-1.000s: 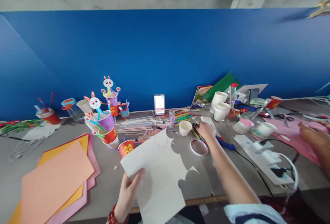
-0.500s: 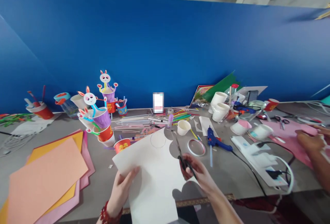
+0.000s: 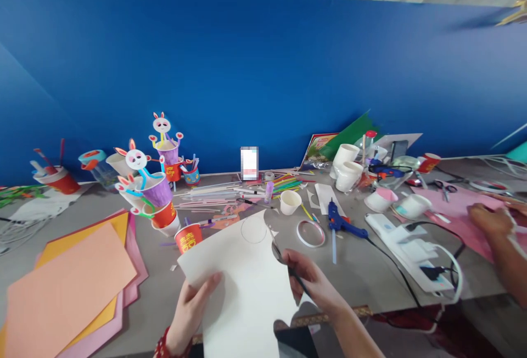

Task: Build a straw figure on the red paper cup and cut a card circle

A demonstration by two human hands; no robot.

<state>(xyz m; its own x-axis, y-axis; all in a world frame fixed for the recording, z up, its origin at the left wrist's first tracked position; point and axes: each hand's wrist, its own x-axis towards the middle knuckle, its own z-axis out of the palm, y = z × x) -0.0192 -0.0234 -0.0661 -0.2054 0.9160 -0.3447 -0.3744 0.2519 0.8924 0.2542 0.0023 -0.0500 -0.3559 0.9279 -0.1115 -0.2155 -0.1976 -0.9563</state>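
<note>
My left hand (image 3: 191, 311) grips the left edge of a white sheet of card (image 3: 242, 281), thumb on top. The card is held above the near edge of the grey table and has a pencilled circle (image 3: 253, 230) near its top. My right hand (image 3: 315, 286) is closed round a pair of black-handled scissors (image 3: 284, 262). The blades point up and left at the card's right edge, just below the circle.
A stack of orange, yellow and pink paper (image 3: 66, 286) lies at left. Paper-cup rabbit figures (image 3: 150, 182), straws, a tape roll (image 3: 310, 233), a blue glue gun (image 3: 341, 225) and a power strip (image 3: 407, 240) crowd the table. Another person's hand (image 3: 492, 221) rests on pink paper at right.
My right hand left the far clutter holding the scissors and came back to the card's right edge. The card has shifted slightly left and nearer.
</note>
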